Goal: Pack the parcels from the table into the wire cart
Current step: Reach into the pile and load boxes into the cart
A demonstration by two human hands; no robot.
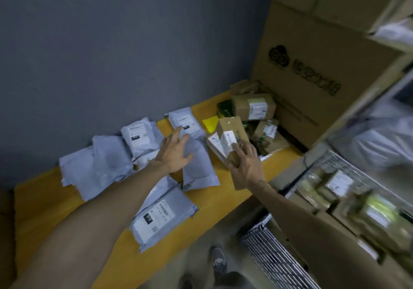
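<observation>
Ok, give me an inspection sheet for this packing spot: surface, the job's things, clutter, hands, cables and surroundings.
Surface: yellow table, with its middle and far end covered by parcels.
Job's things: grey mailer bags are spread over the table, and brown cardboard parcels are heaped at its right end. The wire cart on the right already holds boxed parcels.
Clutter: a yellow packet lies among the parcels.
Hands: the left hand has its fingers spread over a grey mailer; contact is unclear. The right hand grips a brown box.
Cables: nothing seen.
Surroundings: a grey wall behind, large cardboard cartons stacked on the right, and a shoe on the floor.
</observation>
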